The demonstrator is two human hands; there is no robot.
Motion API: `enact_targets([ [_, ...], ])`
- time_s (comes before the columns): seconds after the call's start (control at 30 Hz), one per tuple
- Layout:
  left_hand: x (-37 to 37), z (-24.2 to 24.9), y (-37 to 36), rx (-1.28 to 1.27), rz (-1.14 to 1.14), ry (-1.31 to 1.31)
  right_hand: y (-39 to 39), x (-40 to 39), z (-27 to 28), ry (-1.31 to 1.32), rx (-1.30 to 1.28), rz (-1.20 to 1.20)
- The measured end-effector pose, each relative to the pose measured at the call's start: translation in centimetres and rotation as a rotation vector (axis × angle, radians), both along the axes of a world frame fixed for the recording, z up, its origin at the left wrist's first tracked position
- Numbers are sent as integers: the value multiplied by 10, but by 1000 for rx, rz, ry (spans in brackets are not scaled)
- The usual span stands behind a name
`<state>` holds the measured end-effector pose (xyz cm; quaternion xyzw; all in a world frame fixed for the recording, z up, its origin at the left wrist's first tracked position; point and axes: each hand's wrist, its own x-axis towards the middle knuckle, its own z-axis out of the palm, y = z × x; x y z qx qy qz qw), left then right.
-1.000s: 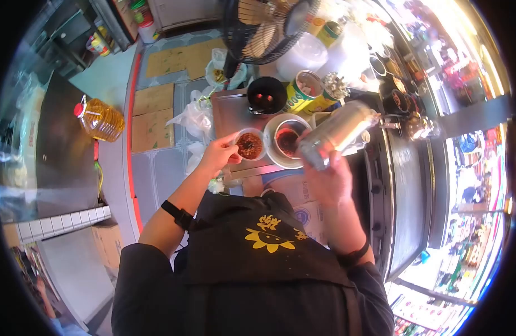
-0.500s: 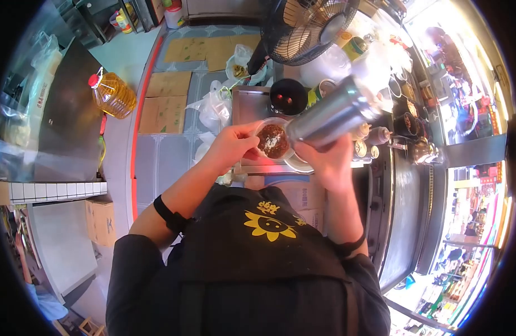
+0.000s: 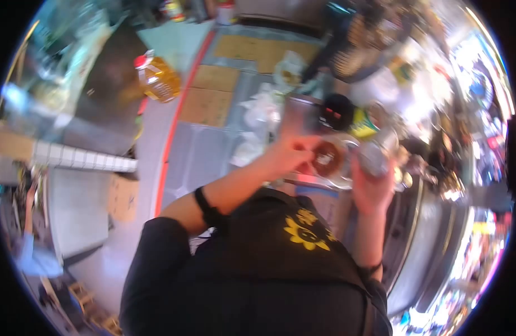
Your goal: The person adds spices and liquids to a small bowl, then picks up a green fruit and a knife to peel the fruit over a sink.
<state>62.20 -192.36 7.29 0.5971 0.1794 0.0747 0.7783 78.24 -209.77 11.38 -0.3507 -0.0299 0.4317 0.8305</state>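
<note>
"Clear cup (image 3: 337, 167): where was it, exactly?"

"Over the near part of the metal tray (image 3: 298, 116), held in the person's left hand (image 3: 294, 154). The fingers pinched it at its left side."

"What did it contain?"

"Reddish-brown seasoning (image 3: 323, 167), with a pale patch near the middle. Blur hid whether it was wet or dry."

"And the right hand (image 3: 373, 189)?"

"That one was wrapped around a silver container (image 3: 375, 158), just to the right of the cup. I couldn't tell whether anything was coming out of it."

"Was something beneath them?"

"A pale-rimmed bowl (image 3: 342, 184) showed partly, between the hands and lower than the cup. Whether the two touched, I couldn't tell."

"What stood on the far side?"

"A dark pot (image 3: 336, 111), with a green-and-yellow can (image 3: 361, 124) just to its right. Farther off was a fan (image 3: 353, 56), badly smeared by motion blur."

"Anything to the left?"

"White plastic bags (image 3: 261, 106) sat beside the tray, and cardboard sheets (image 3: 206, 106) covered part of the floor. Well apart, far left, was a red-capped bottle of yellow oil (image 3: 160, 82)."

"And nearest?"

"The person's dark apron (image 3: 269, 246), with its yellow sun emblem (image 3: 307, 233)."
</note>
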Motion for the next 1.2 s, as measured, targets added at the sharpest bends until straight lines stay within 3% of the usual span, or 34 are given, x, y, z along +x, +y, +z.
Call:
enact_targets([
  [0.03,-1,-9,-2,-118,65,34,2,-8,8,-172,18,-42],
  [0.07,-9,-3,1,-105,75,31,-10,-10,14,323,247,-75],
  [0.17,-18,-3,5,-78,31,100,-77,-4,-26,665,322,158],
  [0.23,-22,-7,8,-71,28,1,-114,-15,-65,-304,-374,174],
  [0.3,-25,-16,8,-199,171,188,-139,-28,-58,815,-89,-26],
  [0.4,-34,-30,23,-205,231,255,-145,-14,-30,717,-161,-307],
  [0.5,-44,-23,9,-213,285,243,-174,23,-33,482,-18,-340],
  [0.57,-42,-22,8,-197,314,239,-178,57,-47,275,-76,-434],
  [0.63,-40,-22,6,-194,301,241,-171,91,-52,286,-263,-582],
  [0.77,-36,-8,-1,-172,317,238,-206,168,-104,244,-302,-236],
  [0.93,-38,5,-11,-169,353,247,-199,204,-109,175,-495,-129],
  [1.0,-41,3,-13,-172,358,242,-186,218,-131,-467,-1008,102],
  [1.03,-43,2,-14,-170,359,241,-165,214,-108,-986,-1446,290],
  [1.1,-46,0,-16,-169,374,236,-132,180,-93,-1278,-1496,24],
  [1.2,-52,0,-17,-178,396,230,-112,175,-110,-1313,-1601,-77],
])
